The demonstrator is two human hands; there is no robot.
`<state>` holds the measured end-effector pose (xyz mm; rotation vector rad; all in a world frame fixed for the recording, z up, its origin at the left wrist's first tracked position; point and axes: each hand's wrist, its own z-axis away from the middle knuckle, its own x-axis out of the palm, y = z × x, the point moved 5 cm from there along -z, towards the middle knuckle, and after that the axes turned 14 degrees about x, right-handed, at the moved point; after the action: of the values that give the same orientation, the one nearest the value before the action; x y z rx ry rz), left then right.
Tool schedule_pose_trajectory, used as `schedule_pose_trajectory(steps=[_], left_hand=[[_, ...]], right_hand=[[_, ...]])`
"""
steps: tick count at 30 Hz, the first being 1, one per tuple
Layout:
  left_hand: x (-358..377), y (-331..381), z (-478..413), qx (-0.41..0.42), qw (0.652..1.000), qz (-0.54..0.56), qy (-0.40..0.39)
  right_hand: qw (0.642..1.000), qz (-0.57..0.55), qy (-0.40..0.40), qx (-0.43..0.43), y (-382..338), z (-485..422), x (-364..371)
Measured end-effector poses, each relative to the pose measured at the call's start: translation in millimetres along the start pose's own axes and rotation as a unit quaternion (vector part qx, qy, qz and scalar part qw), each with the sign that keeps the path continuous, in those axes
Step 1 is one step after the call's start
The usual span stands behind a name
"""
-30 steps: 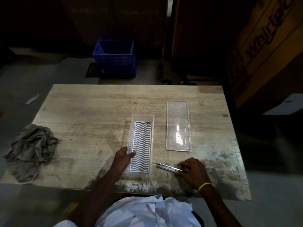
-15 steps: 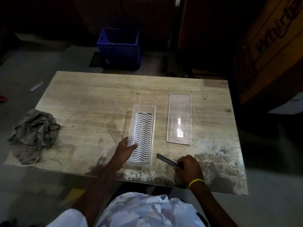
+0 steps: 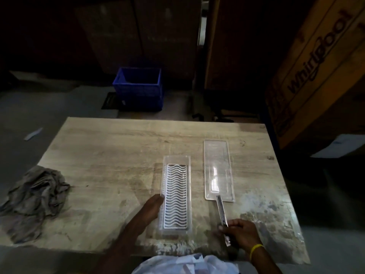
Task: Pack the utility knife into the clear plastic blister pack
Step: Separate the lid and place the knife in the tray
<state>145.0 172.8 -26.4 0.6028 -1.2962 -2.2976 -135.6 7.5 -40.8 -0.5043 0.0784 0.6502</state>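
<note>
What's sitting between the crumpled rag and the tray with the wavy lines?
Only bare tabletop lies between the rag and the wavy-lined tray, seen from the head camera.

Bench [image 3: 110, 155]: pale wood-grain top, matt, worn; whitish scuffed patches along the near edge and right corner. Blister tray [image 3: 176, 196]: clear plastic, glossy rim, with a white wavy-ribbed insert. Flat lid [image 3: 218, 169]: clear plastic, smooth, with bright reflections. Utility knife [image 3: 222, 213]: metallic sheen, smooth, silver-grey. Rag [image 3: 36, 192]: grey cloth, crumpled, matt. Crate [image 3: 139, 89]: blue plastic, ribbed walls. Carton [image 3: 316, 62]: brown cardboard, matt, printed lettering. Wristband [image 3: 255, 251]: yellow, smooth; material unclear.
</note>
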Motion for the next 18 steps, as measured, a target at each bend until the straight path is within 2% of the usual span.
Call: schedule_pose_trajectory(steps=[3,10,18], left_hand=[[-12,-3,-12,0.003,1.0,-0.017,0.004],[-20,6,-29,0.006,0.999,-0.039,-0.023],[-20,11,-20,-0.016,0.993,-0.051,-0.104]], right_hand=[[0.997,-0.061,-0.051,0.007,-14,15,13],[0.988,-0.12,-0.088,-0.052,-65,49,55],[0.99,-0.081,-0.087,-0.078,-108,68,111]])
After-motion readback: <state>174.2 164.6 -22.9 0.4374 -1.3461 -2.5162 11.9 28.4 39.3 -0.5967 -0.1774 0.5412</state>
